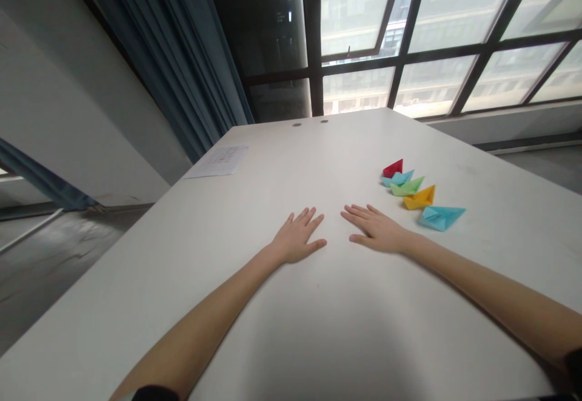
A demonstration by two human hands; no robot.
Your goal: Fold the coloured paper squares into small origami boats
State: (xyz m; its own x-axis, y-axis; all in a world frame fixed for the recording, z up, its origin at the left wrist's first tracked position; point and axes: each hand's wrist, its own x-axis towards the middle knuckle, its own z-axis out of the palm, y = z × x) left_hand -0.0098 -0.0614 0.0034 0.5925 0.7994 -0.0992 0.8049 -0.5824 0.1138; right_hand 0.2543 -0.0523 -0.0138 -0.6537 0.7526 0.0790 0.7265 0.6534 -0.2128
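"Where are the hands?"

"The left hand (297,237) lies palm down at the middle of the frame, fingers spread. The right hand (377,231) lies flat just right of it, a gap between them."

"And beside the right hand?"

"A slanting row of folded paper, right of centre: red boat (393,169) farthest, then light blue boat (398,179), pale green boat (408,187), yellow-orange boat (419,198), and turquoise boat (441,218) nearest."

"Elsewhere?"

"A printed sheet (220,161) on the white table (313,170), left of centre; blue curtain (168,43), upper left; dark-framed windows (445,6), upper right."
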